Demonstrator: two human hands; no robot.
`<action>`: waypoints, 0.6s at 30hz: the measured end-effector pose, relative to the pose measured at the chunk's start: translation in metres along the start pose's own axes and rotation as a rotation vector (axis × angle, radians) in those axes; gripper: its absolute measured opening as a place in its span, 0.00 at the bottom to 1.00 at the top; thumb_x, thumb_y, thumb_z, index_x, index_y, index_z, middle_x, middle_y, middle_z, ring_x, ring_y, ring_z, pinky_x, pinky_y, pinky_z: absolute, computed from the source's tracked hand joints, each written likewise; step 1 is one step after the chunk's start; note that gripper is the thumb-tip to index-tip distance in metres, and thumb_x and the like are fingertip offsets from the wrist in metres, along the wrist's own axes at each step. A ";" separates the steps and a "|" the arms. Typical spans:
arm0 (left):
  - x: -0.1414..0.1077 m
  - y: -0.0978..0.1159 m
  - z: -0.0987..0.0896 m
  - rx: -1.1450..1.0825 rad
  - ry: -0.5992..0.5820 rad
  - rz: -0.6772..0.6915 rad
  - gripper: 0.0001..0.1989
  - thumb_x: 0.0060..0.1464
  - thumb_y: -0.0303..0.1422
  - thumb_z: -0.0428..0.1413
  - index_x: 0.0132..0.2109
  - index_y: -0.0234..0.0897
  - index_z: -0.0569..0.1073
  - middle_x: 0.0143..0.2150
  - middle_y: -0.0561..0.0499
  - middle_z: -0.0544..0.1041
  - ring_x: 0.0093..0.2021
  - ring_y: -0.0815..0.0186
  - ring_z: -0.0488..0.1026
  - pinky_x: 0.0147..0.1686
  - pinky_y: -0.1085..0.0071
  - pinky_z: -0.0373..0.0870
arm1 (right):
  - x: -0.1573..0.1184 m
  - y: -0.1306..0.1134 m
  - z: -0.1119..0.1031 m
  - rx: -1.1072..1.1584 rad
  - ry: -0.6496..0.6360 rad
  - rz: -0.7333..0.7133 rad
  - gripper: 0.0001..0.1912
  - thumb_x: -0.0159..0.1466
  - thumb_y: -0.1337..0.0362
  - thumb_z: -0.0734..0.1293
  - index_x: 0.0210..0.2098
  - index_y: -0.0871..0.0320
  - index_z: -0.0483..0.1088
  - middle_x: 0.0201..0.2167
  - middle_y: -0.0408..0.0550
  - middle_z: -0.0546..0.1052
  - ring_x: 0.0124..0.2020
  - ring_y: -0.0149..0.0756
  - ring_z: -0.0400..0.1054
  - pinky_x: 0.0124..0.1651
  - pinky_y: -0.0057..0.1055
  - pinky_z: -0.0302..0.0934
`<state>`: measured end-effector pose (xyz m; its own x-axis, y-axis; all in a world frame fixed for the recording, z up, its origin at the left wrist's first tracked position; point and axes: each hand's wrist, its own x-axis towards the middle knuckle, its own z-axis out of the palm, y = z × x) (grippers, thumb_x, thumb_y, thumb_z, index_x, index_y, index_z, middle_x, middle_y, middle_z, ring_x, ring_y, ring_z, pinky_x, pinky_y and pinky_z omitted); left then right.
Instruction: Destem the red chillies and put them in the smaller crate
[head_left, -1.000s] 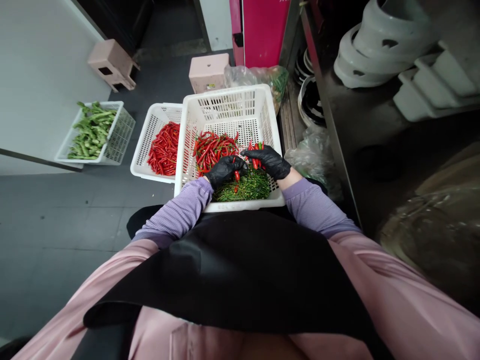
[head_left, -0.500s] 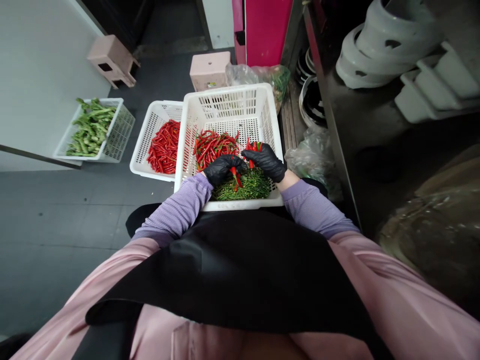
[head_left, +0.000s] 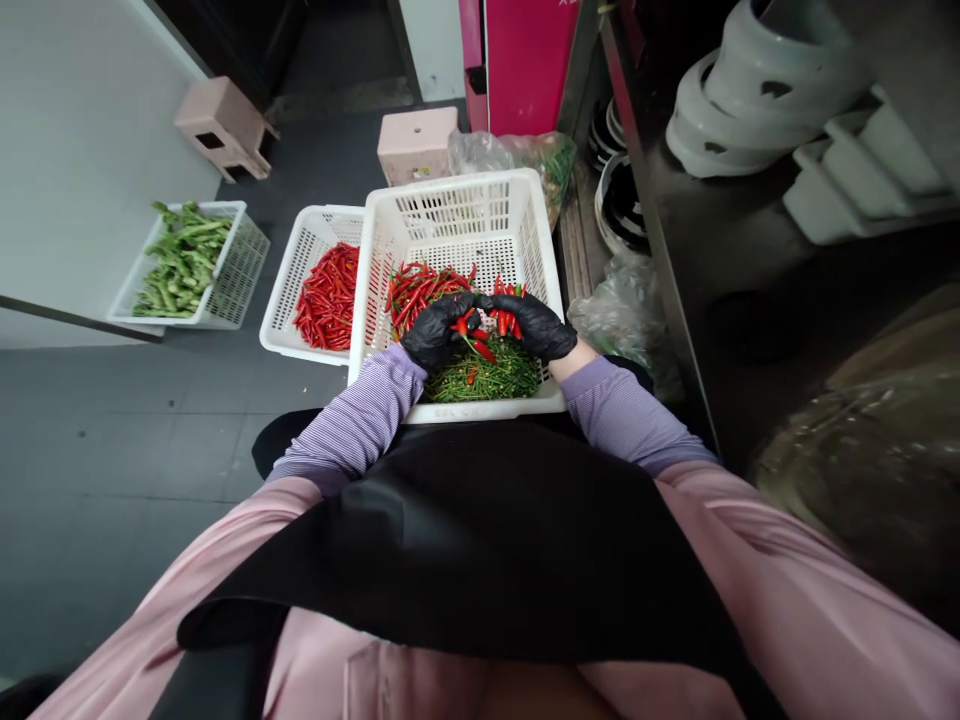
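Hands meeting over the white basket (head_left: pixel 534 215): left hand (head_left: pixel 435 333) pinching one red chili (head_left: pixel 480 349), right hand (head_left: pixel 534 326) gripping a chili bunch (head_left: pixel 508 305), likely destemming, stem-pull needed next.

Left basket: a white perforated plastic basket of green vegetables (head_left: pixel 187 265) stood on the dark grey tiled floor (head_left: pixel 97 450), well apart from the rest.
Middle basket: a second white slotted plastic basket (head_left: pixel 300 285) held a heap of stemless red chillies (head_left: pixel 328 297).
Stools: two pale pink plastic stools (head_left: pixel 415 143) stood farther off on the floor.
Bags: a clear plastic bag with green scraps (head_left: pixel 540 160) lay near a bright pink cabinet panel (head_left: pixel 525 60).
Right side: stacked white ceramic dishes (head_left: pixel 757 90) rested on a dark metal shelf (head_left: pixel 720 250).
Clothing: a black apron (head_left: pixel 487 540) lay over pink trousers (head_left: pixel 825 620).
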<state>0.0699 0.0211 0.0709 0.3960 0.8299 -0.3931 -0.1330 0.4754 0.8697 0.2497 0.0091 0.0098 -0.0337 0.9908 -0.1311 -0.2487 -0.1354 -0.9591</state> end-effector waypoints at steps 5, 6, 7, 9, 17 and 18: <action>-0.004 0.007 0.005 -0.178 0.110 -0.152 0.18 0.68 0.46 0.68 0.38 0.38 0.75 0.22 0.60 0.65 0.16 0.77 0.52 0.17 0.77 0.53 | -0.003 -0.001 0.003 0.049 -0.211 0.093 0.22 0.49 0.50 0.89 0.36 0.54 0.85 0.33 0.43 0.87 0.46 0.45 0.82 0.60 0.45 0.76; -0.004 0.007 0.007 -0.206 0.130 -0.170 0.19 0.68 0.46 0.68 0.37 0.38 0.74 0.21 0.60 0.65 0.15 0.77 0.52 0.16 0.78 0.52 | -0.004 -0.001 0.004 0.048 -0.223 0.091 0.22 0.48 0.50 0.89 0.36 0.54 0.85 0.33 0.43 0.87 0.45 0.45 0.82 0.60 0.44 0.76; -0.003 0.007 0.008 -0.228 0.150 -0.178 0.19 0.69 0.46 0.68 0.37 0.38 0.74 0.21 0.60 0.65 0.15 0.77 0.52 0.16 0.78 0.52 | -0.005 -0.001 0.005 0.049 -0.228 0.089 0.23 0.48 0.51 0.89 0.36 0.55 0.85 0.33 0.42 0.87 0.45 0.44 0.82 0.59 0.43 0.76; 0.000 0.004 0.009 -0.254 0.189 -0.176 0.19 0.68 0.45 0.68 0.36 0.38 0.73 0.21 0.61 0.65 0.15 0.77 0.53 0.15 0.79 0.51 | -0.006 -0.001 0.007 0.062 -0.244 0.109 0.24 0.47 0.50 0.90 0.36 0.55 0.85 0.33 0.42 0.87 0.44 0.43 0.82 0.59 0.43 0.76; 0.025 -0.019 0.012 -0.344 0.375 -0.179 0.14 0.64 0.31 0.70 0.33 0.37 0.74 0.19 0.60 0.67 0.18 0.73 0.63 0.21 0.75 0.64 | -0.004 0.003 0.006 0.025 -0.410 0.188 0.25 0.42 0.51 0.91 0.33 0.53 0.84 0.29 0.40 0.86 0.39 0.42 0.80 0.56 0.46 0.79; 0.028 -0.022 0.013 -0.368 0.394 -0.156 0.15 0.63 0.29 0.70 0.32 0.37 0.73 0.20 0.60 0.68 0.19 0.72 0.66 0.23 0.75 0.67 | -0.003 0.005 0.005 0.014 -0.423 0.193 0.25 0.42 0.52 0.91 0.33 0.54 0.83 0.28 0.40 0.85 0.39 0.43 0.79 0.56 0.47 0.79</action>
<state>0.0956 0.0301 0.0448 0.0765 0.7545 -0.6518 -0.4359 0.6133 0.6587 0.2439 0.0054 0.0067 -0.4719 0.8609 -0.1903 -0.2117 -0.3201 -0.9234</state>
